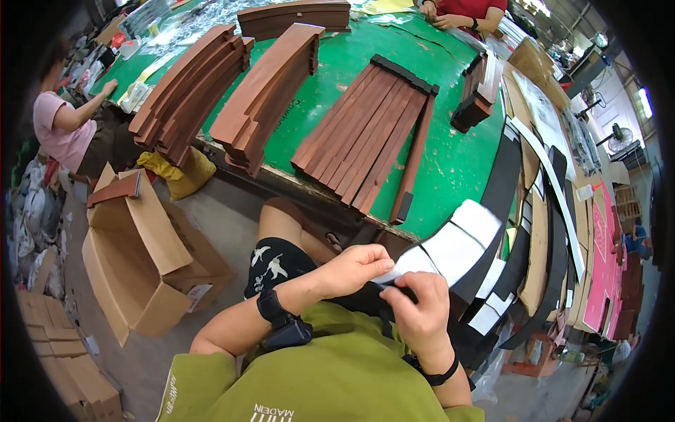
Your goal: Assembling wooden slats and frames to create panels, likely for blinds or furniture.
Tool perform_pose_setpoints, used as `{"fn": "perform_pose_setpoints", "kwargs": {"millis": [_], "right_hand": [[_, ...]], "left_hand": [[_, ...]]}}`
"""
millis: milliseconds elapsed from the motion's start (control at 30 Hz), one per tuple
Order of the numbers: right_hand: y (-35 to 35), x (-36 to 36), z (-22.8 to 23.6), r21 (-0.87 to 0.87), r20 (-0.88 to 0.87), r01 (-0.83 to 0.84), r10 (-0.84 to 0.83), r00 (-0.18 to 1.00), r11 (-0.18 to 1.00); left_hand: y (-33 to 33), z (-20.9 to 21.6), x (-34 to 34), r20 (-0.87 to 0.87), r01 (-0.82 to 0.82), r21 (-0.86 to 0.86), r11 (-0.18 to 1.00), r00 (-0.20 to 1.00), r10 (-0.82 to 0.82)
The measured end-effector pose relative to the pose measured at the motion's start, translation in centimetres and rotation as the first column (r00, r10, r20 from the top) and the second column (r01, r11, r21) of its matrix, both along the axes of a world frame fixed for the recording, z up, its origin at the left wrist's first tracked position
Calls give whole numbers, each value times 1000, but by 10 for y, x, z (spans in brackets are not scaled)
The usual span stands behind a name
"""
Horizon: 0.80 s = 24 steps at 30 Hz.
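Note:
In front of my body a curved white strip point(460, 239) with thin dark lines across it reaches from my hands toward the table's near edge. It looks like backing with black material beneath. My left hand point(355, 269) pinches its near end between thumb and fingers. My right hand point(422, 302) is closed close beside it, thumb and forefinger pressed at the same end; my own fingers partly hide what they grip. Beyond them, a row of reddish-brown wooden slats point(362, 133) lies on the green table point(302, 126). Black pieces point(404, 74) cap the slats' far ends. One separate slat point(415, 158) has black at both ends.
Stacks of curved wooden pieces point(271, 91) stand at the table's left, and a smaller bundle point(478, 91) at right. Long black and white strips point(552, 176) lie to my right. An open cardboard box point(130, 260) sits on the floor at left. Two other people are at the table.

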State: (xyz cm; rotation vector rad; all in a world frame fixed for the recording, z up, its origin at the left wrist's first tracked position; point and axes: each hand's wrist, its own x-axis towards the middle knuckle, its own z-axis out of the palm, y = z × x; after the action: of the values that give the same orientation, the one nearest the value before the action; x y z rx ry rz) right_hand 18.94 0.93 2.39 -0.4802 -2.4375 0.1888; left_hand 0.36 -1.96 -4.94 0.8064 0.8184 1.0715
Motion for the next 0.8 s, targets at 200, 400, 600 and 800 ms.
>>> {"fn": "perform_pose_setpoints", "kwargs": {"millis": [200, 400, 600, 800], "right_hand": [[8, -1, -3, -434, -304, 68, -218, 927, 898], [58, -31, -10, -739, -226, 46, -312, 923, 672], [81, -63, -18, -391, -57, 120, -154, 986, 913], [92, -71, -21, -352, 19, 140, -143, 990, 925]], "left_hand": [[3, -16, -18, -721, -92, 475, 875, 529, 447], [-12, -10, -25, -692, -236, 526, 817, 440, 573], [-12, -5, -22, -611, -211, 504, 838, 599, 518], [-11, -12, -26, -556, -376, 458, 806, 586, 589]]}}
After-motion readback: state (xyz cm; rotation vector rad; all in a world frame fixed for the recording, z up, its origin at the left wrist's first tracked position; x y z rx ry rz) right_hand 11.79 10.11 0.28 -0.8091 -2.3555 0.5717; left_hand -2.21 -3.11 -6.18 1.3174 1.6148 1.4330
